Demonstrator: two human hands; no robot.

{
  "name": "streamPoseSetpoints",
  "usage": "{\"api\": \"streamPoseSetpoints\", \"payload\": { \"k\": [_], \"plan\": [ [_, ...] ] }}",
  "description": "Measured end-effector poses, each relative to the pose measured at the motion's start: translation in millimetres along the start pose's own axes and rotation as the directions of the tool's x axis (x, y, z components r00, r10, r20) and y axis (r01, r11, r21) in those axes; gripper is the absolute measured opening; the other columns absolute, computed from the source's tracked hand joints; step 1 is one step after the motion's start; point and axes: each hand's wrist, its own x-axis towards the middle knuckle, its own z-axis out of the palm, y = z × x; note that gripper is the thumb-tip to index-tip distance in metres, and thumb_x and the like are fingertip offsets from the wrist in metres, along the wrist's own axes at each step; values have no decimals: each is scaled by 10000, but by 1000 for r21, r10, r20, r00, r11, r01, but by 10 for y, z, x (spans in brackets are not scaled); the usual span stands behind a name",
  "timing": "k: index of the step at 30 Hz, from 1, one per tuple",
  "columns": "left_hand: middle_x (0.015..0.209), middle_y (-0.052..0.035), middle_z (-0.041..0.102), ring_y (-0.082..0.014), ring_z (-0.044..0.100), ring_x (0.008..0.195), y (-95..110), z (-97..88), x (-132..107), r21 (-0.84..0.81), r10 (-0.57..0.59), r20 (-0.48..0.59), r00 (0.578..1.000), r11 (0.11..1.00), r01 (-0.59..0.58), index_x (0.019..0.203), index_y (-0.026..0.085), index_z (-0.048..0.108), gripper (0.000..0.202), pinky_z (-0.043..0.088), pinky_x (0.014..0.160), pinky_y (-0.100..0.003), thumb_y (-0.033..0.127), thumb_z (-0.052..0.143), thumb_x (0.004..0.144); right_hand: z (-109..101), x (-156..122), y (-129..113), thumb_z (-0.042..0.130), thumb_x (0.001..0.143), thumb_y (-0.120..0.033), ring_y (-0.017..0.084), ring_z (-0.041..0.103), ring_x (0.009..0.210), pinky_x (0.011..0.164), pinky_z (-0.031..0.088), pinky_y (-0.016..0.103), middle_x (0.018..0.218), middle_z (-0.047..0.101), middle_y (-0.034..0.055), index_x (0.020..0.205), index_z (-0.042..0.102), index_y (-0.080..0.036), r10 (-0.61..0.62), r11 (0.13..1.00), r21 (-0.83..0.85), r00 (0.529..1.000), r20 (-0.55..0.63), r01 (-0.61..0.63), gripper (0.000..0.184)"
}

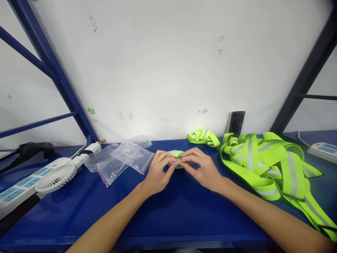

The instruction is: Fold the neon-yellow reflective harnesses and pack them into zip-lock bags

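As the head view shows, a clear filled bag (174, 163) with green strap (176, 154) inside is held over the blue table (147, 221), its pinkish edge pinched narrowly between thumb and fingers of the left hand (160, 172) and the right hand (202, 168). Left of the filled bag: loose plastic bags (121, 160), white fan (56, 177), power strip (28, 181). Behind it, slightly right: one bundled strap (204, 136). Right of it: heap of straps (268, 158).
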Motion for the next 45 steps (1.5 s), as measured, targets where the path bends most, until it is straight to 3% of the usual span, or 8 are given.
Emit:
{"api": "streamPoseSetpoints", "payload": {
  "k": [19,23,26,29,34,40,42,45],
  "plan": [
    [850,-40,661,-172,552,848,13,6,40,-6,59,-77,995,998,-60,917,187,625,58,467,781,-331,142,589,910,-14,24,-25,612,914,-209,205,613,889,800,481,388,945,688,59,983,652,-220,-43,992,-119,997,56,50,81],
    [865,-42,624,-158,566,829,-22,-102,77,-44,-89,-182,979,996,83,903,180,595,55,469,751,-306,174,549,932,-152,79,62,680,869,-302,248,622,1058,914,506,416,1151,658,101,1199,610,-227,53,997,-49,999,7,-52,346],
    [873,-44,623,-153,589,820,-61,-146,75,-95,-176,-208,962,983,159,913,179,599,65,482,737,-293,208,545,936,-215,104,117,649,889,-311,206,663,848,786,540,359,934,708,57,974,675,-220,189,979,75,982,7,-188,127],
    [855,-43,649,-152,616,800,-67,-184,96,-96,-162,-209,964,985,144,890,179,608,63,501,730,-288,210,561,919,-207,105,129,641,895,-336,190,655,759,707,535,328,835,716,43,850,687,-210,276,950,149,961,14,-275,142],
    [920,-48,712,-158,652,796,25,-393,373,42,-31,62,998,999,28,1054,195,657,201,519,759,-300,237,633,859,-176,112,79,636,893,-339,181,643,728,683,522,317,807,709,40,845,682,-200,300,945,136,954,-3,-297,154],
    [851,-40,720,-165,643,749,250,-549,920,137,16,506,863,986,-99,975,215,737,226,461,672,-269,376,602,892,-200,145,24,640,885,-317,166,626,706,666,508,298,767,689,25,823,672,-195,292,951,117,956,-37,-286,141],
    [799,-30,718,-154,627,693,303,-519,1019,143,14,573,820,983,-117,888,204,739,193,433,633,-261,327,591,890,-208,149,29,659,868,-328,168,627,697,666,516,302,753,687,25,807,678,-194,322,941,136,944,-73,-310,149],
    [776,-30,707,-154,612,682,311,-464,1061,170,14,572,820,976,-135,832,186,716,163,420,634,-266,224,562,870,-213,152,53,695,836,-374,174,642,696,678,544,313,755,702,31,808,698,-192,394,897,244,916,-70,-368,185]
  ]
}}
